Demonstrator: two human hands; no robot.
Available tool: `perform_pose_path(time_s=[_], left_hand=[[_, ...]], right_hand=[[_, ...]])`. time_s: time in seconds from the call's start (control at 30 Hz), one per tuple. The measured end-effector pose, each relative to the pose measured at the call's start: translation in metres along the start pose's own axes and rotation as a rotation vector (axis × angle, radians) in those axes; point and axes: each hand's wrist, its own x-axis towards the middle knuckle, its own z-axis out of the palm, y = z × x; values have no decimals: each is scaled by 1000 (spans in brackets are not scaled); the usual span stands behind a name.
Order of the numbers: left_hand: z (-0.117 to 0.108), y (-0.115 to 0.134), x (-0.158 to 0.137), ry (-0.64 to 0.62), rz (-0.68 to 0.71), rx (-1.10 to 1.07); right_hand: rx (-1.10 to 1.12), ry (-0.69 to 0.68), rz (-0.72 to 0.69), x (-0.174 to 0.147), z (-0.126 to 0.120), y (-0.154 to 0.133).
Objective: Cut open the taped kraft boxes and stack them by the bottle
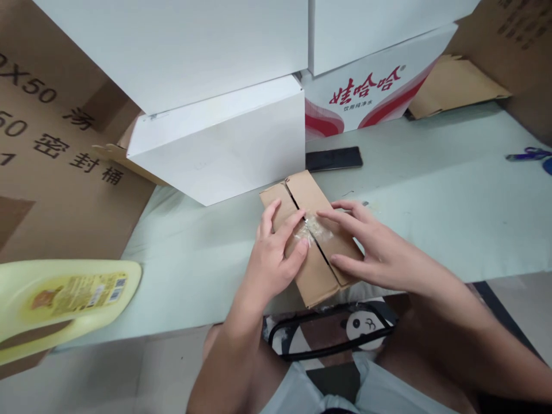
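Observation:
A small brown cardboard box (308, 187) lies at an angle near the table's front edge. Its two top flaps meet along a narrow dark gap. Across the middle of that seam sits a wrinkled patch of clear tape (317, 228). My left hand (276, 253) rests on the left flap with its fingers spread, the index fingertip and thumb close to the tape. From the right, my right hand (373, 244) touches the right flap with its fingertips, fingers apart. The box's underside is hidden.
Behind the box lie a dark phone (334, 159) and white boxes (241, 146). A yellow bottle (125, 287) is at the left, before a large carton (77, 213). Purple-handled scissors (529, 154) and a flattened brown carton (459, 86) are at the right.

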Motion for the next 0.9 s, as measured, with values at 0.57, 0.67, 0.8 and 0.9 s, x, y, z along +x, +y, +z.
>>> perform_pose_path(time_s=[0.57,0.67,0.8,0.9], left_hand=[[3,-14,-1,103,97,-65],[0,-16,-1,102,98,-59],[-4,-18,1,70,78,-68],[-6,-18,2,51,62,-72]], right_hand=[[-111,-118,-11,-16,1,-21],[-124,-116,-11,-13,-2,-20],[-108,-59,-50,-8,-5,-9],[-134,-14,-88,-8,-5,-5]])
